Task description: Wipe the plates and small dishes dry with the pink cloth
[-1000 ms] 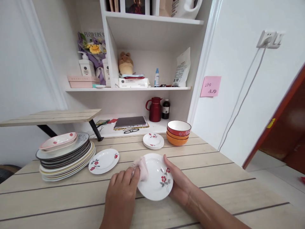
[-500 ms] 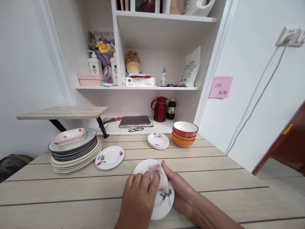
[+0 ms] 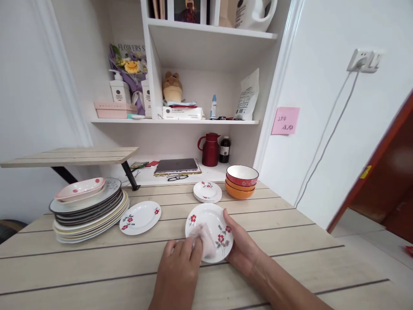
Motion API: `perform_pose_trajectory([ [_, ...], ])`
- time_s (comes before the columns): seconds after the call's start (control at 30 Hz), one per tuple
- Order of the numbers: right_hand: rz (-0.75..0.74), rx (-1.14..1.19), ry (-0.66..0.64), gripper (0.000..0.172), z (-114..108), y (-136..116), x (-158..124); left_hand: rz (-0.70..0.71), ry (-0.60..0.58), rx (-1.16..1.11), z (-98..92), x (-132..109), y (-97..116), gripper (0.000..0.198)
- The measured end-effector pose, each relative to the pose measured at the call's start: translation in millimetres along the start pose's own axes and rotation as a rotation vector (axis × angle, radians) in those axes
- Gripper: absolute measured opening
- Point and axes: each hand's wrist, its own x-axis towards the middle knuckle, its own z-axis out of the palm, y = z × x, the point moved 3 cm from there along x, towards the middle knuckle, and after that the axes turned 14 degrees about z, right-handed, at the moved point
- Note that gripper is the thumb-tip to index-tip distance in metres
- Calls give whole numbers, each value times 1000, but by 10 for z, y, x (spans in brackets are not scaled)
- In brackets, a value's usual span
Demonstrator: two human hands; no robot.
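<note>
Small white plate (image 3: 209, 224), red flowers, pink cloth (image 3: 204, 242) on it.

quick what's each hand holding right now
Left hand: closed on the cloth, pressing it onto the plate.
Right hand: holding the plate by its right rim.

A small round white plate (image 3: 208, 218) with red flower sprigs lies face up just below the middle of the frame. A crumpled pale pink cloth (image 3: 205, 243) is pressed on its near part, covering the lower left stretch of the rim.
</note>
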Motion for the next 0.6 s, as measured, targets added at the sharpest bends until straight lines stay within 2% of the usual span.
perform_pose_trajectory([
  [0.13,-14,-115,-53,64,39,95,-5,50,43,-69,12,36,88,35],
  [0.27,-7,-145,-72,58,133,201,-24,-38,50,24,-34,48,23,35],
  [0.37,7,-104,-64,57,169,229,-17,-160,-29,105,-77,25,-127,38],
  [0.47,21,-32,-23,57,114,171,18,-251,-137,108,-96,-32,-267,40],
  [0.53,13,5,5,58,44,85,38,-239,-168,74,-89,-61,-295,40],
  [0.6,-14,27,11,59,-17,-9,41,-143,-124,34,-75,-60,-250,40],
])
